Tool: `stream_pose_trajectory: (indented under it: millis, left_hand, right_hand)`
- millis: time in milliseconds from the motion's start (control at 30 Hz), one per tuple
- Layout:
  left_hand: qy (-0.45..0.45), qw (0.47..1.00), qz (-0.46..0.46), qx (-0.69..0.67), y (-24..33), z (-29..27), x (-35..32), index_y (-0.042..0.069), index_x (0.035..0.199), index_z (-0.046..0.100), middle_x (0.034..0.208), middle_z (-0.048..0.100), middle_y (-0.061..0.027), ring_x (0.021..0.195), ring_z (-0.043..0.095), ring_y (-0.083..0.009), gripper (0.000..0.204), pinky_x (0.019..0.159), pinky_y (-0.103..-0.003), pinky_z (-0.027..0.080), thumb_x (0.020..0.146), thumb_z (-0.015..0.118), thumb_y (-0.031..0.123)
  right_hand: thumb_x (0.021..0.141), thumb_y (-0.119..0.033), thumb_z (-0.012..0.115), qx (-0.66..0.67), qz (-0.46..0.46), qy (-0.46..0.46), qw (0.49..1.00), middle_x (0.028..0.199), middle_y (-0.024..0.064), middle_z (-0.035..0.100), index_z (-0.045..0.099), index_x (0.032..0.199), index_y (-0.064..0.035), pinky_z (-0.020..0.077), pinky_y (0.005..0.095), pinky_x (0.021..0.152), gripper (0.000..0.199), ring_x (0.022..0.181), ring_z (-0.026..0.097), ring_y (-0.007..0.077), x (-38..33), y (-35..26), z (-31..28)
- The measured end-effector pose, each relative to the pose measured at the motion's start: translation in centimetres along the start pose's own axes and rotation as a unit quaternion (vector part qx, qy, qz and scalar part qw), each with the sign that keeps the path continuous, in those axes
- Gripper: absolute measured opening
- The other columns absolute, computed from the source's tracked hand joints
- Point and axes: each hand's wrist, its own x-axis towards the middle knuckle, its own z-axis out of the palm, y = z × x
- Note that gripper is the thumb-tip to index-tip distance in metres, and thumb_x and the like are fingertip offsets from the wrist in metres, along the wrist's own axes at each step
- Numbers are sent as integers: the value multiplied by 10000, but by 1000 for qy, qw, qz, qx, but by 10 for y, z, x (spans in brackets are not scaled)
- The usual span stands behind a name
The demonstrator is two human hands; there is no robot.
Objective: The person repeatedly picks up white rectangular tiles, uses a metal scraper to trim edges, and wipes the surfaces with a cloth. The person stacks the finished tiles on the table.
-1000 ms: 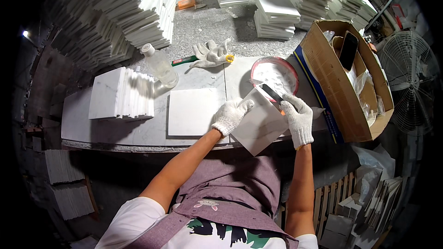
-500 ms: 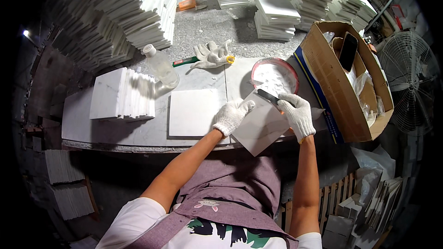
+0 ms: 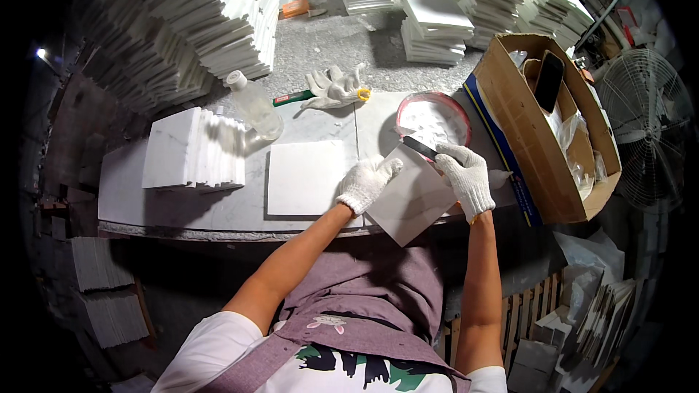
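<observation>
Both my hands wear white knitted gloves. My left hand (image 3: 371,180) is closed on the left side of a square white tile (image 3: 409,200), which is tilted with one corner past the table's front edge. My right hand (image 3: 464,175) grips a putty knife (image 3: 419,147) with a dark shaft; its small blade points to the far left, over the tile's far corner. Right behind it sits a round red-rimmed bowl (image 3: 470,125) with white material inside. Another white tile (image 3: 304,178) lies flat, left of my left hand.
A stack of upright tiles (image 3: 171,149) and a clear bottle (image 3: 255,105) stand at left. An empty glove (image 3: 335,87) lies by a green-handled tool (image 3: 293,97). To the right are a cardboard box (image 3: 510,120) with a phone (image 3: 549,81) and a fan (image 3: 648,131). Tall tile stacks (image 3: 211,14) stand behind.
My right hand and the putty knife have shifted slightly left and away from me. My left hand and the tile stay in place.
</observation>
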Motion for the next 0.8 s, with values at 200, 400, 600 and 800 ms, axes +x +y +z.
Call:
stream_pose_trajectory:
  millis: [200,400,600,800]
  left_hand:
    - [13,999,4,29,-1,2,1,36,822,665,647,575,-61,629,530,-156,521,620,-338,446,905,595,545]
    - [11,1000,15,12,-8,2,2,33,845,675,679,616,-91,645,568,-192,549,635,-353,464,900,580,571]
    - [7,999,-10,30,5,-1,-1,30,894,687,732,650,-113,699,603,-204,565,673,-361,476,905,560,581]
    - [-12,999,-24,31,6,-5,-2,16,926,686,746,656,-105,711,604,-199,536,681,-368,475,914,566,539]
  right_hand:
    - [836,-100,673,-116,-64,-16,991,937,75,723,718,1057,-9,512,255,755,243,828,655,124,-2,10,-12]
    - [850,-75,672,-9,1,40,999,947,72,717,704,1057,7,516,263,788,225,860,662,136,-15,-6,-25]
    - [861,-130,684,-209,-171,165,949,950,107,718,708,1043,-33,518,279,783,207,863,689,194,5,18,-10]
    - [865,-186,677,-383,-152,123,903,1114,95,676,695,1125,-130,508,311,871,267,1025,657,238,-10,5,3]
